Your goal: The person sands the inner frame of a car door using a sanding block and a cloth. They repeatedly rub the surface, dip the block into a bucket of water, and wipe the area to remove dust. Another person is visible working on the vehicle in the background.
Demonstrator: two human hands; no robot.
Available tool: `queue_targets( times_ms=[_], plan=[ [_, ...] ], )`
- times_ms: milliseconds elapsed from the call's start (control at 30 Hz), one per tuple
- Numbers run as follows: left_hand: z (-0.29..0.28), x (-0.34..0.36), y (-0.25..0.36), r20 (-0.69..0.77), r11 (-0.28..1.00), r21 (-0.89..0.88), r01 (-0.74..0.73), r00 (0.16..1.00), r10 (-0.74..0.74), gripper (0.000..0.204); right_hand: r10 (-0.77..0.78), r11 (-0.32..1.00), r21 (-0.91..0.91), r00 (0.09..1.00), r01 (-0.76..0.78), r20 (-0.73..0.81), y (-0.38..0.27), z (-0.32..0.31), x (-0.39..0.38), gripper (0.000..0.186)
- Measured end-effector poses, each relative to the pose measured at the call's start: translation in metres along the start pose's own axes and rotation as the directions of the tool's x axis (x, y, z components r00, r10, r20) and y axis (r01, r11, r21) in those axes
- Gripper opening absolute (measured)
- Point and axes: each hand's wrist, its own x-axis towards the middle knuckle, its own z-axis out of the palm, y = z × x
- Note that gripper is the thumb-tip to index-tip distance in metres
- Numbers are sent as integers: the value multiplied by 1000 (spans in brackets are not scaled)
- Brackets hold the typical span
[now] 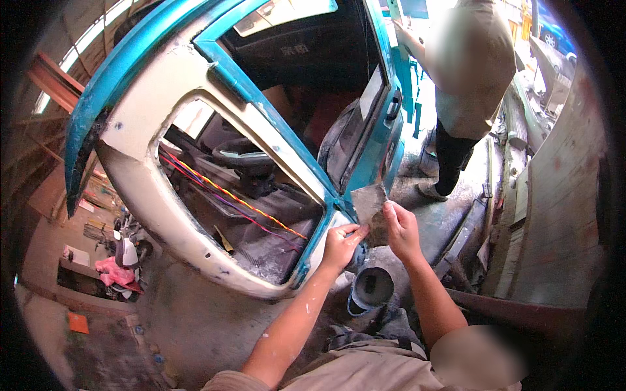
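Observation:
Between my two hands is a thin, worn grey sheet that looks like sandpaper (pixel 369 203), held up in front of the cab's corner. My left hand (pixel 342 246) pinches its lower left part, fingers closed. On the other side my right hand (pixel 402 229) grips the right edge between thumb and fingers. Beside the sheet stands a truck cab (pixel 163 78), blue-green, with pale filler or primer over its front frame and an open window hole. White smears mark my left forearm. Below my hands is a dark round bucket (pixel 372 288).
Yellow, red and purple wires (pixel 222 188) cross the cab's open front. Another person (pixel 466 72) stands beyond the blue-green door (pixel 372 143). Long panels and scrap (pixel 469 228) lie along the right. A scooter (pixel 127 251) with a pink cloth stands far left.

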Motion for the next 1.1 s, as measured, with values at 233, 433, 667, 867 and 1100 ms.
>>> queue_targets(
  times_ms=[233, 433, 667, 867, 1100],
  plan=[
    [-21, -27, 15, 0, 995, 78, -57, 998, 57, 31, -172, 869, -469, 985, 155, 7, -4, 15, 2, 28],
    [-36, -34, 21, -56, 998, 64, 18, 998, -14, 18, 91, 995, -30, 994, -93, -68, -4, 19, -3, 22],
    [-44, -34, 33, 18, 999, -4, 38, 999, -37, 29, 87, 968, 239, 995, -75, -41, -5, 27, -3, 22],
    [-41, -35, 41, 76, 997, 73, -8, 997, 2, 30, -77, 987, -156, 979, 47, -191, -19, 34, -9, 22],
    [-56, -41, 30, -18, 1000, 21, -9, 1000, 9, 20, -141, 957, -273, 981, 101, -131, -17, 41, -15, 25]
  ],
)
